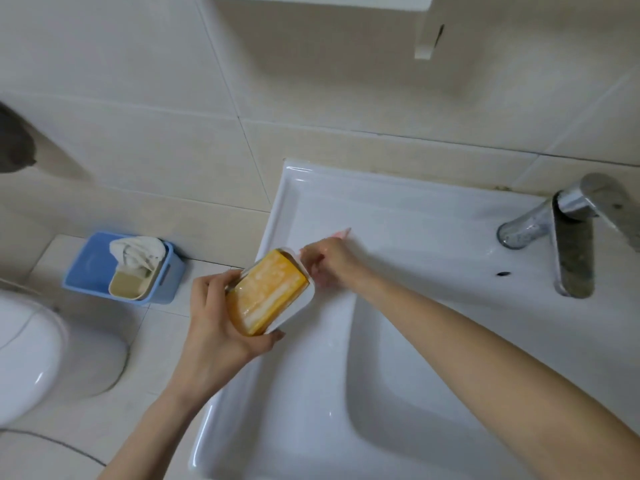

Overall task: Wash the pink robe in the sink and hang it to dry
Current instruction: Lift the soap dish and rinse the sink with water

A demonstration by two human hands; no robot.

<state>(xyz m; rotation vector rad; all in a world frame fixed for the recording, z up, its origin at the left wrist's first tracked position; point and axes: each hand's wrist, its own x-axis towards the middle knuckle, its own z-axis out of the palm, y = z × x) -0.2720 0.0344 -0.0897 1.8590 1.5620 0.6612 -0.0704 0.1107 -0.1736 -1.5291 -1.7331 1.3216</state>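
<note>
Left grip (216,325) round soap box (294,311), over sink (277,209) rim.

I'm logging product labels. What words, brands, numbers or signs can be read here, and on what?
None readable.
The yellow soap in the soap dish gripped by the left hand has pale marks, too blurred to read.
The pink item in the right hand shows no text.

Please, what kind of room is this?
Most likely a home bathroom. A white sink with a chrome faucet stands against a tiled wall, a toilet is beside it, and the left hand holds a soap dish with yellow soap.
</note>
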